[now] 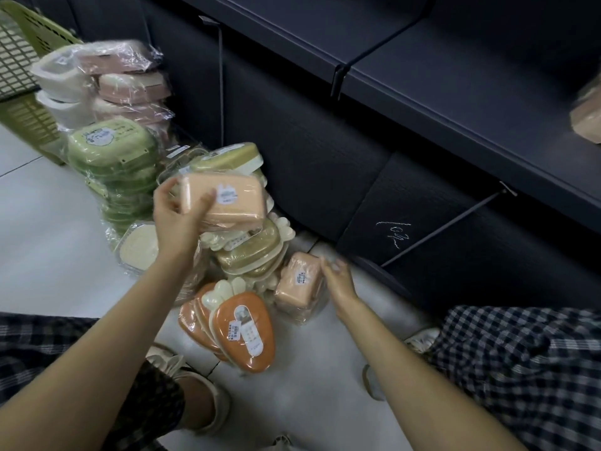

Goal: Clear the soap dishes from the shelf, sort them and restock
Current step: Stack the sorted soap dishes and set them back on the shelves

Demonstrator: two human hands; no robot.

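Note:
My left hand (177, 213) grips a peach rectangular soap dish (227, 200), wrapped in plastic with a white label, held up above the piles on the floor. My right hand (338, 281) grips the far end of another peach soap dish (297, 281) that tops a short stack on the tiles. Between them lie orange carrot-shaped dishes (244, 330) and olive-and-cream dishes (247, 249). Green dishes (110, 148), pink dishes (130, 83) and white dishes (61, 76) are stacked at the left. The dark shelf (406, 79) above is nearly bare, with one peach dish (588, 115) at its right edge.
A green plastic basket (22, 60) stands at the far left on the pale tiled floor (48, 239). Metal hooks (455, 222) stick out from the dark panel under the shelf. My knees in checked cloth (520, 369) and my sandalled feet frame the piles.

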